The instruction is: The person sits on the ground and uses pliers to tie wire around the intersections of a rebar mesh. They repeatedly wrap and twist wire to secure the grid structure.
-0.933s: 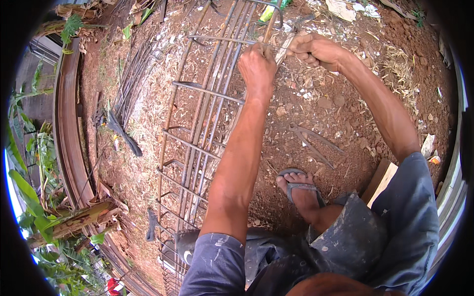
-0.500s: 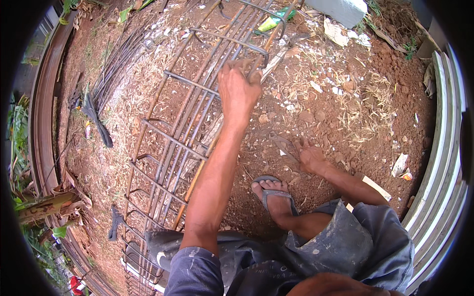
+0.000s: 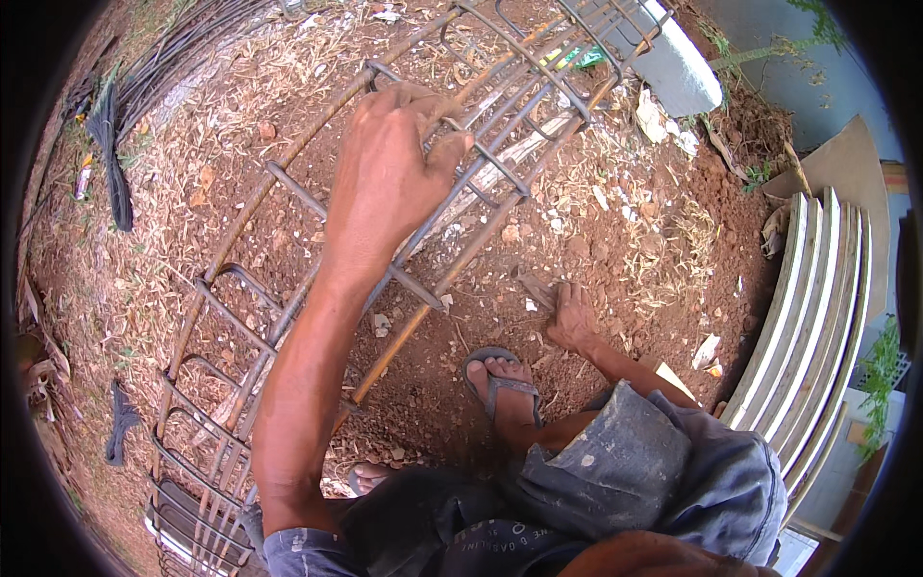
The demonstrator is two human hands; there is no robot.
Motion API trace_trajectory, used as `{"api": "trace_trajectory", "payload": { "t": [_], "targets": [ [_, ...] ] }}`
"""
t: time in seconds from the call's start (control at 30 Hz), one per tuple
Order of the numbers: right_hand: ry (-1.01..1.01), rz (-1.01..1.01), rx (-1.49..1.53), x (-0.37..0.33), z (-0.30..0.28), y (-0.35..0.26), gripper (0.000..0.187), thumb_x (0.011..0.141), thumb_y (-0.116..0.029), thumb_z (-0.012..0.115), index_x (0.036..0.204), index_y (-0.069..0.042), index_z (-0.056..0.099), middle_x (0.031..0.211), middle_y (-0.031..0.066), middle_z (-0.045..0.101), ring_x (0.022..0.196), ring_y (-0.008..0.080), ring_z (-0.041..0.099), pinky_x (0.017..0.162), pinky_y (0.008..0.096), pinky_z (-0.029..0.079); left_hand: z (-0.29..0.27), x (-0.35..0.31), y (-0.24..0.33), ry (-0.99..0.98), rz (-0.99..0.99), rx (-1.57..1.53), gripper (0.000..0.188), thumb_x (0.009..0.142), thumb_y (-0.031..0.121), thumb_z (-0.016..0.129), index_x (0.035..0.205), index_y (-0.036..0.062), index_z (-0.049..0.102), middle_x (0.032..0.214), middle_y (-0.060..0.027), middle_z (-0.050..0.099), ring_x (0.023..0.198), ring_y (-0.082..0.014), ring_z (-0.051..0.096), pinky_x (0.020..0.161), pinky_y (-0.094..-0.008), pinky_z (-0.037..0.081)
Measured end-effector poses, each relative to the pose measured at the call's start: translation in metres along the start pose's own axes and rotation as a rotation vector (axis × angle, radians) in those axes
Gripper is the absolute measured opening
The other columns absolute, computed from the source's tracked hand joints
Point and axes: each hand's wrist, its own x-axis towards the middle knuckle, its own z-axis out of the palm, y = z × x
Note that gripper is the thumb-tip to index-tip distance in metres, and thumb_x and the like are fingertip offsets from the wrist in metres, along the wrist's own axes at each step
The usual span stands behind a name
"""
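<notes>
A long cage of rusty rebar (image 3: 219, 260), with square stirrups around its lengthwise bars, slants from the lower left to the top right. My left hand (image 3: 385, 159) is closed around bars of its upper part, beside a stirrup; the palm hides the exact grip. Lower and to the right, my right hand (image 3: 574, 322) is down near the soil, fingers curled at a dull metal tool that looks like pincers (image 3: 535, 287). The hand covers part of this tool. My sandalled foot (image 3: 505, 385) stands between the cage and that hand.
Long pale, curved-looking panels (image 3: 803, 317) are stacked at the right. A white-grey block (image 3: 673, 72) lies by the cage's far end. Bundles of dark tie wire (image 3: 113, 163) and loose rods (image 3: 183, 43) lie on the left. Dry leaves and rubble litter the red soil.
The view has shifted. My left hand has moved from the cage's right edge across to its inner bars, and the cage looks tipped, its bars spread wider. My right hand stays low by the tool.
</notes>
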Motion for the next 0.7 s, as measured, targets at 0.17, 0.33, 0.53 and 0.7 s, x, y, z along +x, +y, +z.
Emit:
{"api": "trace_trajectory", "payload": {
  "t": [0.17,0.33,0.53,0.7],
  "targets": [
    [-0.022,0.006,-0.118,-0.006,0.004,0.008,0.06,0.072,-0.019,0.063,0.123,0.004,0.041,0.117,0.0241,0.043,0.113,0.0405,0.045,0.099,0.0473,0.037,-0.108,-0.01,-0.066,0.082,-0.004,0.101,0.021,0.084,0.026,0.07,0.102,0.015,0.072,0.122,-0.0074,0.062,0.112,-0.024,0.059,0.098,-0.046,0.048],
    [-0.263,-0.215,-0.358,0.024,0.002,0.028,0.065,0.074,-0.021,0.058,0.127,0.01,0.036,0.119,0.0291,0.043,0.113,0.0426,0.048,0.097,0.0458,0.041,-0.169,-0.088,-0.089,0.335,-0.348,-0.036,0.013,0.086,0.015,0.069,0.096,0.0066,0.071,0.099,-0.0097,0.069,0.097,-0.0208,0.063,0.088,-0.0367,0.051],
    [-0.545,0.057,-0.043,-0.016,-0.088,-0.005,0.059,0.08,-0.023,0.053,0.126,0.009,0.038,0.103,0.0312,0.06,0.097,0.0436,0.061,0.085,0.0465,0.049,-0.232,-0.232,-0.054,-0.38,-0.653,0.194,0.012,0.083,0.004,0.063,0.094,0.0037,0.069,0.097,-0.014,0.068,0.088,-0.0271,0.066,0.081,-0.0398,0.053],
    [-0.584,0.101,0.252,-0.094,-0.134,0.026,0.05,0.081,-0.023,0.054,0.122,0.004,0.045,0.096,0.0275,0.065,0.093,0.0423,0.063,0.083,0.0475,0.049,-0.297,-0.294,0.033,-0.488,-1.188,0.228,0.016,0.086,0.01,0.061,0.096,-0.0002,0.069,0.094,-0.0157,0.07,0.086,-0.0304,0.067,0.073,-0.0377,0.053]
  ]
}}
